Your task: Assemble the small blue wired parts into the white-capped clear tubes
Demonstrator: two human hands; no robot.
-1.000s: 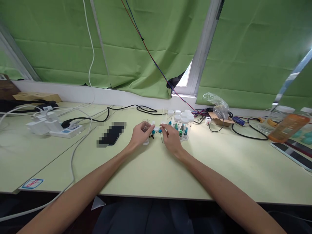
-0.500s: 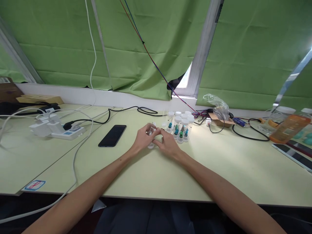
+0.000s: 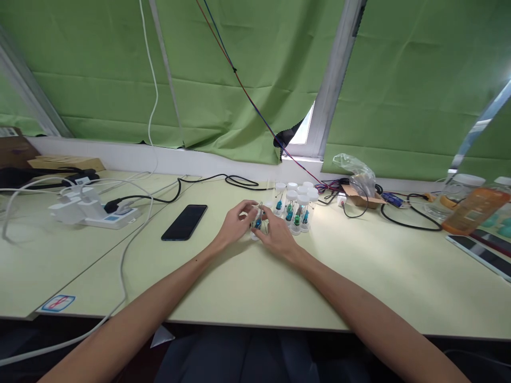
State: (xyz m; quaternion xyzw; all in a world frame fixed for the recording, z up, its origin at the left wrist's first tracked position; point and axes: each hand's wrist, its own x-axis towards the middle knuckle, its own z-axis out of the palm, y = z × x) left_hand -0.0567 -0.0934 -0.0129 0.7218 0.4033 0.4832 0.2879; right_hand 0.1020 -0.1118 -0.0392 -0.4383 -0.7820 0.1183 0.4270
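Observation:
Between my hands a small clear plastic tube stands near the middle of the table, with a blue-hubbed needle inside. My left hand has its thumb and fingers closed around the tube's upper left side. From the right, my right hand pinches the same tube, thumb low and forefinger near the top. Fingers partly hide the tube, and I cannot make out its top end. Just right of my right hand stand several white-capped clear tubes holding blue and green needles.
A black phone lies left of my hands. Farther left is a white power strip with plugs and trailing cables. At the back right are a small cardboard box with a plastic bag, an orange bottle and a white-edged tablet.
The tube in my hands has shifted slightly right, and a blue-hubbed needle now shows inside it. My left fingers have moved a little right with it.

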